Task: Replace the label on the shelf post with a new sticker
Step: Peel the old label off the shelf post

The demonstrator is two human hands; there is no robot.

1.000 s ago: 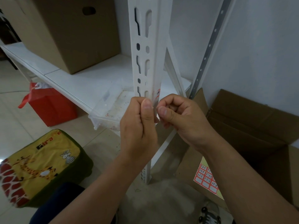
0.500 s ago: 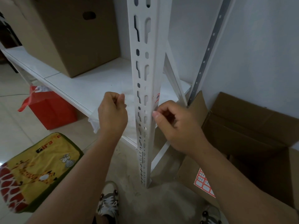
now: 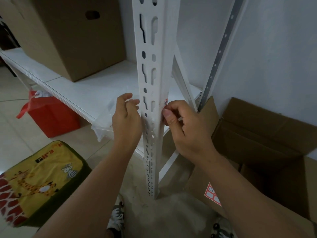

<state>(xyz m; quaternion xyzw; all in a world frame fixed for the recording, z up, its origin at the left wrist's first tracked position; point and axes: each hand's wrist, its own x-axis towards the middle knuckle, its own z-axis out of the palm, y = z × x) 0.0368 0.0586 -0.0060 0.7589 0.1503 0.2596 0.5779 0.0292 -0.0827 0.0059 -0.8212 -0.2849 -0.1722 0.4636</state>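
A white slotted shelf post (image 3: 155,48) stands upright in the middle of the view. A small red-bordered label (image 3: 165,102) sticks to its right face at hand height. My right hand (image 3: 187,129) is curled against that face, and its thumb and forefinger pinch at the label's lower edge. My left hand (image 3: 126,119) hovers just left of the post with loosely curled fingers and nothing visible in it. A sheet of red-bordered stickers (image 3: 211,194) lies on a cardboard flap beneath my right forearm, partly hidden.
A closed cardboard box (image 3: 77,40) sits on the white shelf (image 3: 85,90), with a clear plastic tray (image 3: 104,122) at the shelf's front edge. An open cardboard box (image 3: 265,143) stands on the right. A red bag (image 3: 51,117) and a giraffe-print cushion (image 3: 39,177) are on the floor at left.
My left hand left the pinch in front of the post, swung left, and now hovers beside it with looser fingers. My right hand stays at the label.
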